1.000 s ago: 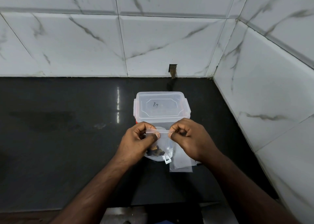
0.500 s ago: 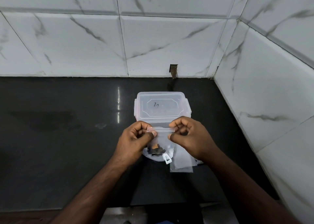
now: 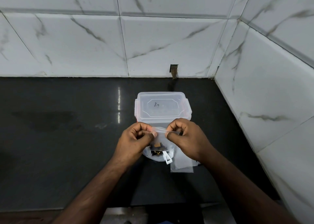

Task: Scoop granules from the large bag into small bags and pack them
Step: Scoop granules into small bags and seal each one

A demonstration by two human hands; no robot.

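Head view only: I see my left hand (image 3: 136,137) and right hand (image 3: 184,135) each pinching the top strip of a small clear bag (image 3: 159,139), thumbs against curled fingers, held just above the black counter (image 3: 68,138). Dark granules (image 3: 157,147) sit inside it, before a lidded plastic container (image 3: 162,107); an empty flat bag (image 3: 181,164) lies beside.

Black counter (image 3: 68,155) w/ lidded clear tub (image 3: 161,108), flat empty baggies (image 3: 182,165) just beside.

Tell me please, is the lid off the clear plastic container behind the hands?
No, the lid sits closed on the clear container.
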